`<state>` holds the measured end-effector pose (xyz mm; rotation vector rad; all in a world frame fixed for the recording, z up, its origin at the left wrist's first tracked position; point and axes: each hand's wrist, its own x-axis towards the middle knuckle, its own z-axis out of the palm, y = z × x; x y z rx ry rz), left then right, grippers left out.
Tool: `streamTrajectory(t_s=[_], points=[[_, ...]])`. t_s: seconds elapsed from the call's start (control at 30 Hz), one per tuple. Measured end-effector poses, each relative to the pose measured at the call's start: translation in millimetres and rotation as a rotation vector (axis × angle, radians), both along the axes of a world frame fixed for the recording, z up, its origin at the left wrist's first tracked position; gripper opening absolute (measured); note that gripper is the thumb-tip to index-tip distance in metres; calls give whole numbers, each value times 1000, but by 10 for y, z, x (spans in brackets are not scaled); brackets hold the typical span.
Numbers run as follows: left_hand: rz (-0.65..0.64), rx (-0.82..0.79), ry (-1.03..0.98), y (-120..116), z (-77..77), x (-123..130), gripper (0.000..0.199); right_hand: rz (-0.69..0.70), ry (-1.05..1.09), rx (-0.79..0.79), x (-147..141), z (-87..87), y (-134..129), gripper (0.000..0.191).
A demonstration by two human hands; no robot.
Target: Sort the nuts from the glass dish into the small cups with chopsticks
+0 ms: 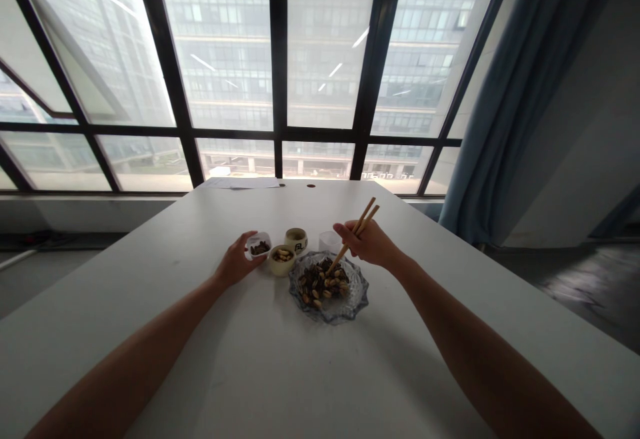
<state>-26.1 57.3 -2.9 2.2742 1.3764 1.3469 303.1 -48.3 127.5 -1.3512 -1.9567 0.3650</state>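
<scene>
My left hand [236, 259] grips a small white cup [267, 238] at its side, tilted toward me, with dark seeds [260, 248] inside. In my right hand [369, 240] is a pair of chopsticks [344, 250], their tips down among the nuts and dark seeds [320, 287] in a scalloped glass bowl [356, 299]. Right of the white cup stands a small cream cup [281, 269] holding pistachio-like nuts. Behind it is another cream cup [299, 244] with a dark mark; its contents are unclear. A translucent cup [328, 240] stands behind the glass bowl.
Everything stands on a long white table [310, 372]. Papers [245, 184] lie at its far end, near a round brown spot [311, 186]. Beyond are large windows with dark frames [280, 59]. A blue curtain [493, 112] hangs at the right.
</scene>
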Motion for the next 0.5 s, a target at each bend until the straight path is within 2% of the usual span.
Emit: streamTrajectory(t_s=[0.33, 0.5], points=[[-1, 8, 14, -8, 11, 1, 64, 89, -130, 13, -29, -10, -5, 58], [-2, 11, 7, -9, 6, 5, 65, 56, -107, 37, -25, -34, 12, 56]])
